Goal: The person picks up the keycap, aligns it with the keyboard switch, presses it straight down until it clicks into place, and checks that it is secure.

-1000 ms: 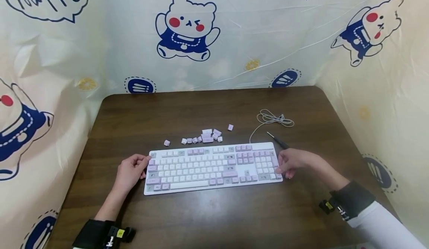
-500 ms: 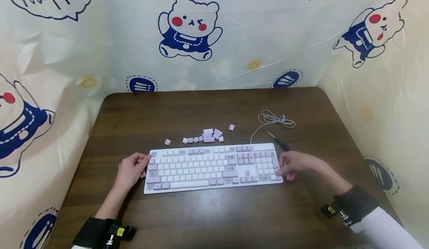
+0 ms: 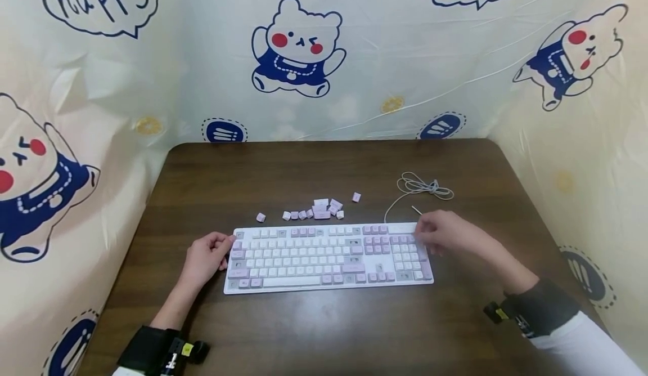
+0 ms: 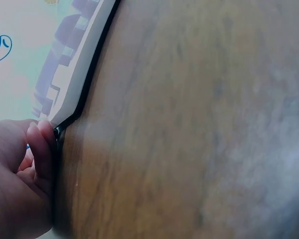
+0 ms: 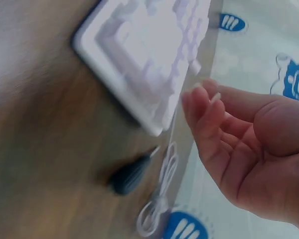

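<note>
Keyboard [image 3: 304,258], white with white, lilac and grey keys, lies on the dark wooden table [image 3: 314,342] in the head view, between both hands. The left hand [image 3: 203,259] is at its left end, thumb and index finger at the far left corner. The right hand [image 3: 455,232] is over its far right corner, fingers bent; contact with the keyboard cannot be confirmed. Loose keycaps [image 3: 321,214] are grouped just beyond the far edge, with one apart to the left and one to the right. A bundled cable [image 3: 425,187] lies at far right, running to the keyboard's far edge; the tip of a screwdriver [image 3: 416,210] shows just beyond the right hand. A printed sheet [image 3: 385,44] hangs behind the table. In the left wrist view, the left hand pinches the keyboard's corner narrowly between its digits. In the right wrist view, the right hand's fingers are loosely curled, fingertips close together, holding nothing that shows; the keyboard's right end is blurred. The dark-handled screwdriver lies on the table near that end, beside the cable.
</note>
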Tool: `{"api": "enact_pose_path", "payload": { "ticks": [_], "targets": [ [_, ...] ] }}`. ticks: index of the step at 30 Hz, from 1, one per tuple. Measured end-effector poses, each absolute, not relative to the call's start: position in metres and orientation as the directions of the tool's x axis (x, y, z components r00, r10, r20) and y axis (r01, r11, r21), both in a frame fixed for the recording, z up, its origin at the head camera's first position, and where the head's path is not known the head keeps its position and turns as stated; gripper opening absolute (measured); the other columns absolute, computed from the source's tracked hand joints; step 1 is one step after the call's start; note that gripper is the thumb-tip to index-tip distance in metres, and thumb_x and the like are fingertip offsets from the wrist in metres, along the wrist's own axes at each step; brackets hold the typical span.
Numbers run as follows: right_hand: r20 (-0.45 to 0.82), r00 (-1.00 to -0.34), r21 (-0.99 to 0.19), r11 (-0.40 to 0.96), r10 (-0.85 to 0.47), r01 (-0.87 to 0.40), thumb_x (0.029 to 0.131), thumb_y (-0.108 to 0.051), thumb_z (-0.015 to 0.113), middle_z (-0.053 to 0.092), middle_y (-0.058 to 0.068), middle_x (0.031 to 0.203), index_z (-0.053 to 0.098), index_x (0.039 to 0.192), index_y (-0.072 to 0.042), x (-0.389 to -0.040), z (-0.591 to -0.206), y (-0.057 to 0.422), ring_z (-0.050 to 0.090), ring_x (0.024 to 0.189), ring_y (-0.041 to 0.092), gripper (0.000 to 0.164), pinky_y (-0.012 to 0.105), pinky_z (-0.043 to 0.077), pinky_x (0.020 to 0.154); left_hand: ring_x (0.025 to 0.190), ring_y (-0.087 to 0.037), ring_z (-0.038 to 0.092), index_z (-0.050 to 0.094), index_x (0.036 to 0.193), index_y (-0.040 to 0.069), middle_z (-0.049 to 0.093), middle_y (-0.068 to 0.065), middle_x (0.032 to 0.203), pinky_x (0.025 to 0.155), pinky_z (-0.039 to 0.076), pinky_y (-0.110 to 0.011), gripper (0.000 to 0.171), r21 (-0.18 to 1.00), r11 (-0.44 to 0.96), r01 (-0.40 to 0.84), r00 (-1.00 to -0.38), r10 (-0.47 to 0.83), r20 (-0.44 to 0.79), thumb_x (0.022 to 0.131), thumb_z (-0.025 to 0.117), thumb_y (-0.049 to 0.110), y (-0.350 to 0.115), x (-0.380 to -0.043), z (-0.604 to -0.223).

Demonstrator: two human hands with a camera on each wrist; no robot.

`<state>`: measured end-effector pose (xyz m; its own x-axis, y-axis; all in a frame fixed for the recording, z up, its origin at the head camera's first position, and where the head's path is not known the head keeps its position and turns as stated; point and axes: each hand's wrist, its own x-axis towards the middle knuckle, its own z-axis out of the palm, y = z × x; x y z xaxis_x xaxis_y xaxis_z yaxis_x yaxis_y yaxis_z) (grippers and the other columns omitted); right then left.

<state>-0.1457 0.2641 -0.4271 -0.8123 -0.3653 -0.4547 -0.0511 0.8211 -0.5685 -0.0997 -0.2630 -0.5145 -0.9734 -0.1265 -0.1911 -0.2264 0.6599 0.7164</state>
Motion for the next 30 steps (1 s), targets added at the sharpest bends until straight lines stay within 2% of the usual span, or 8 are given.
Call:
{"api": "enact_pose_path", "payload": {
  "ticks": [6,12,17,20,26,30],
  "targets": [
    [-0.365,-0.829,-0.528,0.828,-0.424,-0.192,0.091,-0.017,0.065,0.067,0.01,0.076,0.069,0.095,-0.008,-0.167,-0.414,0.232,0.058,0.056,0.018,0.011,0.028,0.049,0.048,0.053,-0.016,0.057,0.064,0.108,0.0,0.058,-0.009,0.07,0.046,0.046,-0.024,0.049,0.717,0.66,-0.227,-0.973,-0.126,-0.192,0.096,0.053,0.047,-0.264,-0.1,-0.515],
    [-0.263,-0.81,-0.534,0.778,-0.525,-0.331,0.092,-0.02,0.066,0.068,0.006,0.077,0.07,0.095,-0.013,-0.194,-0.4,0.186,0.061,0.06,0.018,0.009,0.028,0.051,0.054,0.053,-0.016,0.058,0.065,0.107,0.001,0.059,-0.009,0.071,0.046,0.047,-0.024,0.048,0.71,0.67,-0.218,-0.976,-0.134,-0.174,0.096,0.054,0.046,-0.266,-0.101,-0.512],
    [-0.228,-0.779,-0.521,0.749,-0.584,-0.409,0.093,-0.019,0.064,0.069,0.01,0.077,0.07,0.092,-0.014,-0.208,-0.397,0.142,0.058,0.058,0.015,0.008,0.026,0.049,0.055,0.053,-0.016,0.058,0.064,0.108,0.001,0.059,-0.008,0.071,0.047,0.048,-0.024,0.05,0.714,0.662,-0.229,-0.973,-0.128,-0.193,0.095,0.054,0.048,-0.265,-0.1,-0.513],
    [-0.202,-0.705,-0.51,0.687,-0.68,-0.517,0.093,-0.019,0.064,0.07,0.007,0.081,0.073,0.095,-0.012,-0.217,-0.399,0.114,0.057,0.061,0.012,0.011,0.024,0.049,0.058,0.053,-0.016,0.058,0.065,0.107,0.0,0.059,-0.008,0.07,0.047,0.047,-0.024,0.05,0.715,0.658,-0.235,-0.971,-0.134,-0.196,0.095,0.055,0.048,-0.265,-0.099,-0.514],
    [-0.166,-0.471,-0.437,0.493,-0.866,-0.753,0.092,-0.018,0.064,0.067,-0.001,0.087,0.073,0.104,-0.009,-0.231,-0.41,0.059,0.053,0.074,0.01,0.017,0.023,0.047,0.067,0.054,-0.017,0.058,0.065,0.109,0.001,0.059,-0.009,0.073,0.047,0.048,-0.024,0.049,0.713,0.659,-0.24,-0.97,-0.134,-0.203,0.096,0.054,0.047,-0.264,-0.099,-0.515],
    [-0.16,-0.392,-0.394,0.423,-0.906,-0.816,0.093,-0.015,0.064,0.067,0.001,0.089,0.071,0.104,-0.007,-0.235,-0.416,0.023,0.053,0.077,0.012,0.015,0.026,0.048,0.071,0.055,-0.018,0.059,0.065,0.109,0.002,0.059,-0.009,0.074,0.048,0.049,-0.024,0.046,0.715,0.655,-0.245,-0.969,-0.134,-0.21,0.096,0.055,0.045,-0.263,-0.098,-0.514]
  ]
}}
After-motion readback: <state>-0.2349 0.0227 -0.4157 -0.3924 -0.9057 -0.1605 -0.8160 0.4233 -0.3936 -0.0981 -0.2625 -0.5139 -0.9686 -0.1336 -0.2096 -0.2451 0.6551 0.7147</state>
